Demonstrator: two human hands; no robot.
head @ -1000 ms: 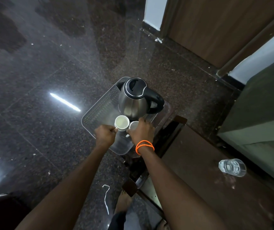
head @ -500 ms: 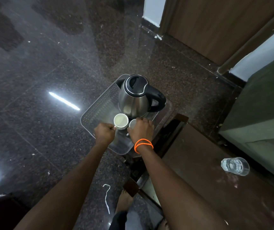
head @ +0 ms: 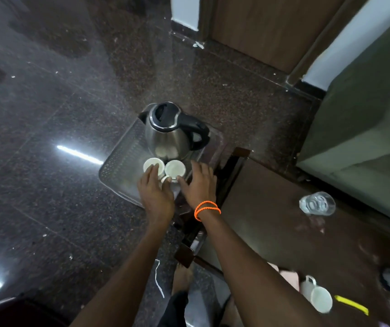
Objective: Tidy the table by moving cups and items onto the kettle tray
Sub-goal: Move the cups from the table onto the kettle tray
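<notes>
A steel kettle with a black lid and handle stands on a clear plastic tray at the table's far end. Two small white cups stand upright on the tray just in front of the kettle, the left cup and the right cup. My left hand is spread with its fingertips resting on the left cup's rim. My right hand, with an orange band at the wrist, lies flat and open beside the right cup, its thumb near the cup's handle. Neither hand grips anything.
On the brown table a clear glass stands at the right. A white mug and a yellow item lie near the bottom right. A green sofa flanks the table; dark polished floor lies to the left.
Both hands have let go of the cups, which now stand on the tray, and the fingers have spread open. The view has shifted, bringing the white mug and yellow item into sight.
</notes>
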